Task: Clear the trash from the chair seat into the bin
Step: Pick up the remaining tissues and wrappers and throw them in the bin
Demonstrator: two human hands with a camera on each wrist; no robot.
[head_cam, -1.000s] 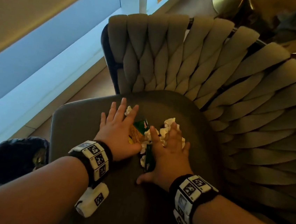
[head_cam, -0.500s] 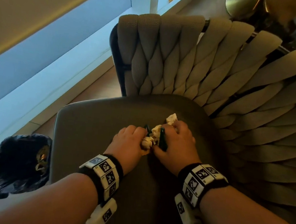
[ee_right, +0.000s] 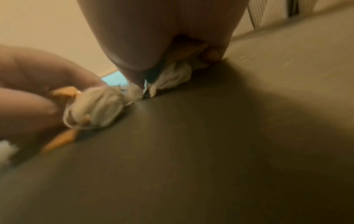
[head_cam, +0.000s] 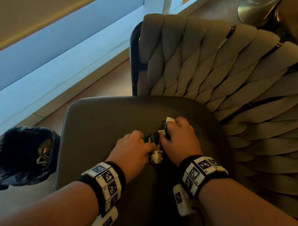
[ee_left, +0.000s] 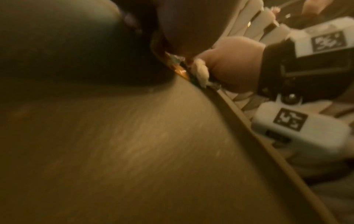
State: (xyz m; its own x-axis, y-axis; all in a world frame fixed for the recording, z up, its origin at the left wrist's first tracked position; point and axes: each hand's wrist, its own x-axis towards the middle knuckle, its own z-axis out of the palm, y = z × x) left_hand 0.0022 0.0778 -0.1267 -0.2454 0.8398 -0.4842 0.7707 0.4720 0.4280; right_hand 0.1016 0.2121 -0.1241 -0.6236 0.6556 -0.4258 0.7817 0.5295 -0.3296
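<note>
1. Wooden flooring [head_cam: 109, 83] runs beside a bright window wall; on it stands a chair with a woven backrest [head_cam: 214, 64] and dark chair seat [head_cam: 107, 119].
2. Left hand [head_cam: 131, 148]: fingers curled around a green-and-yellow wrapper [head_cam: 148, 138] and crumpled white tissue [head_cam: 156, 155], low on the seat.
3. Right hand [head_cam: 180, 136]: fingers curled around more tissue and a green wrapper piece [head_cam: 166, 131].
4. Black-lined bin [head_cam: 24, 155]: on the floor, left of the seat, holding a wrapper.
</note>
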